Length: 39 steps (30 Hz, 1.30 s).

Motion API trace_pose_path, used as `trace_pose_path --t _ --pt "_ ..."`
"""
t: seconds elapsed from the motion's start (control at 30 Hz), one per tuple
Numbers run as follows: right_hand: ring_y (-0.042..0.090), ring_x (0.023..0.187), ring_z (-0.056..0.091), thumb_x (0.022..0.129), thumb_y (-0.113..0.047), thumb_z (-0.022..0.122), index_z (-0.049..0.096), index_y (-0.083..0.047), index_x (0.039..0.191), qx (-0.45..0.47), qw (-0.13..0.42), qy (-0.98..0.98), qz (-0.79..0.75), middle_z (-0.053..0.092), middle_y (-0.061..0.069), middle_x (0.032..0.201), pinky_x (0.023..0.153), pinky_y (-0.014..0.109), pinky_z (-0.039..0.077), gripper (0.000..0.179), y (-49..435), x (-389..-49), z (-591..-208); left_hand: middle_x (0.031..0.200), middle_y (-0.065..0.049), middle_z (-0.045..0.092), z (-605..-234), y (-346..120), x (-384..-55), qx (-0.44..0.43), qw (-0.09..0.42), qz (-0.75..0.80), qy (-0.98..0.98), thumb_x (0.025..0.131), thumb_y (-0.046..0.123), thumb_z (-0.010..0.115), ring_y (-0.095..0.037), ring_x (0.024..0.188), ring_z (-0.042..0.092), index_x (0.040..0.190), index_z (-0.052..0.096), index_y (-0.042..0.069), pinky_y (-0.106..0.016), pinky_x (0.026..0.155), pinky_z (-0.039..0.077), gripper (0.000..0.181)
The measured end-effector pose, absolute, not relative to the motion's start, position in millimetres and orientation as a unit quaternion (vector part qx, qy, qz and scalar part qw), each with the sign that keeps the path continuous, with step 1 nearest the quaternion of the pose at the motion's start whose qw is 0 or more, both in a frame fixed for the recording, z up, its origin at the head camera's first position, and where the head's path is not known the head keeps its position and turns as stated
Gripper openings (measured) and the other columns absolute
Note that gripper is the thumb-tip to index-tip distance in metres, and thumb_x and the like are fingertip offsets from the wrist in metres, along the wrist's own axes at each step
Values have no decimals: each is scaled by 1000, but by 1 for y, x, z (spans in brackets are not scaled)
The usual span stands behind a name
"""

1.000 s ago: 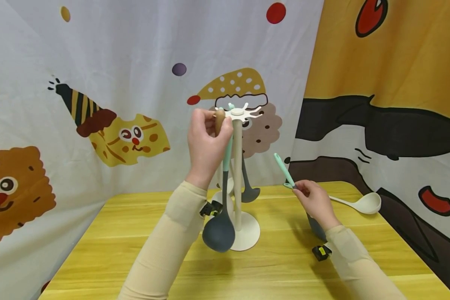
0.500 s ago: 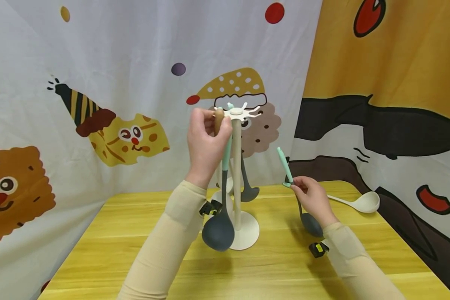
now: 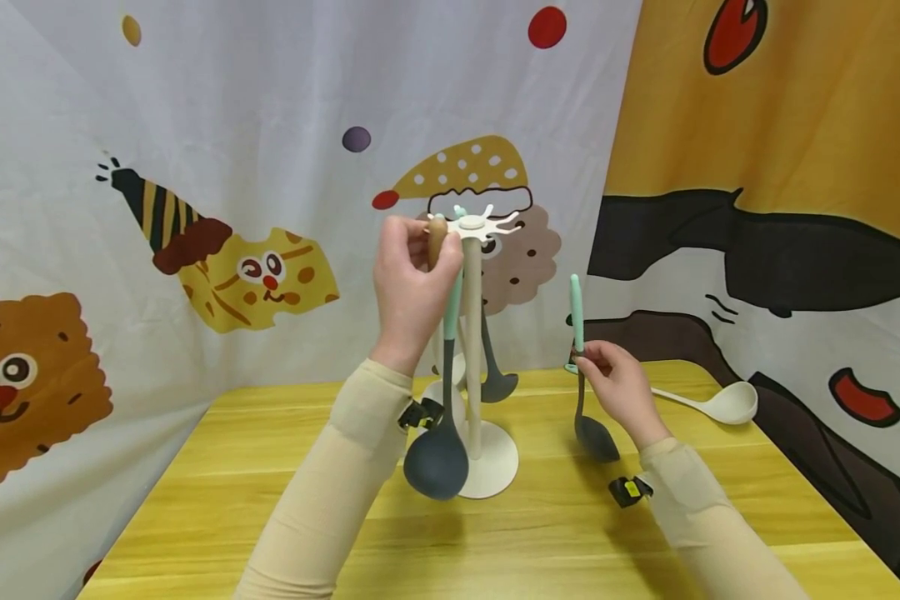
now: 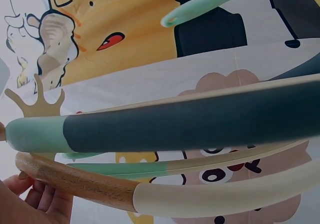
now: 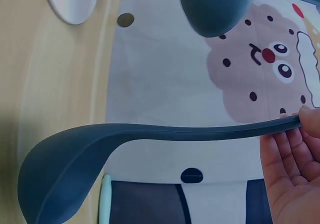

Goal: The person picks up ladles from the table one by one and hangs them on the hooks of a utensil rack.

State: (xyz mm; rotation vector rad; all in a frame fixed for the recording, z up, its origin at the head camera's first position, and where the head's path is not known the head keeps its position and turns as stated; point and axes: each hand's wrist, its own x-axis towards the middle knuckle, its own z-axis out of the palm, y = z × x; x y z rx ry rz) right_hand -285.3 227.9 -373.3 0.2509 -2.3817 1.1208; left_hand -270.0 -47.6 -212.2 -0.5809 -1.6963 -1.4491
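Observation:
My right hand [image 3: 621, 385] pinches a dark grey spoon [image 3: 597, 438] just below its mint handle, which points up. The spoon's curved bowl hangs above the table, to the right of a cream utensil rack [image 3: 476, 350]. At the rack's top, my left hand [image 3: 414, 283] holds the brown wooden handle [image 3: 437, 239] of a cream utensil [image 4: 220, 200], whose head is partly hidden in the head view. Right beside it hangs a dark grey ladle [image 3: 437, 462] with a mint handle; in the left wrist view a fingertip is at that handle's end.
Another dark ladle [image 3: 499, 387] hangs on the rack's far side, where cream utensil heads also show. A cream ladle [image 3: 731, 404] lies on the wooden table [image 3: 285, 500] at the right. Near the back edge lies a mint handle end [image 3: 571, 367]. A printed curtain [image 3: 270, 100] stands behind.
My right hand has turned the spoon from leaning left to nearly upright and shifted slightly left, so its bowl has come into view. The left hand stays at the wooden handle.

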Motion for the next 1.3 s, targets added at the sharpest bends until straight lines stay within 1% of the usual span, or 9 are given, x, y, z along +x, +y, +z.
trace_pose_path --t 0.3,0.43,0.67,0.97,1.3 --pt "19 84 59 98 -15 64 69 -2 112 107 271 -857 425 66 9 98 70 20 47 19 220 -284 -357 94 -9 56 -213 -47 -271 -229 405 -575 -673 88 22 63 -20 78 56 100 51 1 -27 67 48 27" --pt "18 85 59 98 -16 64 69 -2 112 109 278 -852 430 67 9 98 70 18 47 20 217 -284 -349 95 -9 56 -213 -48 -271 -230 405 -574 -673 89 22 63 -20 78 56 100 51 1 -27 68 48 27" --pt "19 87 59 99 -18 63 69 -2 114 112 285 -844 441 67 11 100 72 17 46 23 211 -283 -330 95 -10 56 -213 -47 -271 -228 404 -578 -672 89 20 64 -20 78 56 100 51 0 -27 68 48 26" --pt "17 83 57 99 -19 63 69 -2 115 129 302 -832 447 67 10 99 69 18 46 25 206 -285 -314 96 -10 57 -213 -47 -269 -220 397 -580 -676 89 20 64 -20 79 56 100 51 0 -29 70 48 26" --pt "15 89 58 99 -20 63 69 -3 116 128 308 -825 456 67 10 102 75 17 47 25 199 -286 -303 95 -9 56 -213 -46 -269 -218 398 -583 -674 89 20 64 -20 78 55 100 51 1 -29 69 48 26"
